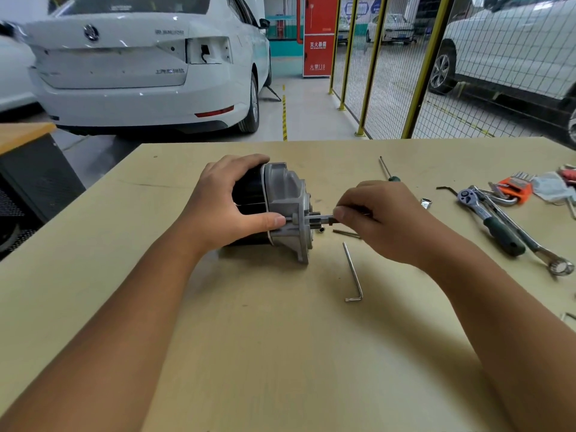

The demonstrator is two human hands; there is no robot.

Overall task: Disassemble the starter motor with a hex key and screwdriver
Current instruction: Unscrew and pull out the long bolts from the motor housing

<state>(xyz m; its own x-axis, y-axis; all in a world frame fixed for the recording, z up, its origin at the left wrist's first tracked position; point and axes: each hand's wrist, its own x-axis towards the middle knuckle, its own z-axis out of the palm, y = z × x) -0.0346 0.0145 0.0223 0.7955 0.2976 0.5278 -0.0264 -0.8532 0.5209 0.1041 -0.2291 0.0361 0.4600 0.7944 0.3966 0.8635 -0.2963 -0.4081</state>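
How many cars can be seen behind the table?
4: a white sedan left, another car's edge far left, a white car right, a small one far back. Others may be hidden.

Pale worktop (280, 338) here, a matt wood-look board with faint grain and a few small dark marks. On it, the starter motor (280, 210): the body is glossy black, catching a strip of light, while the end housing is dull grey cast metal, slightly grainy. The hex key (353, 272) nearby is bare steel, smooth with a soft shine. Off to the right, the ratchet (486, 213) shows bright polished chrome at the head and a dark green, matt rubbery grip. The spanner (530, 241) beside it is chrome too, mirror-bright at the ring end. The hex key holder (516, 188) looks like orange plastic, smooth.
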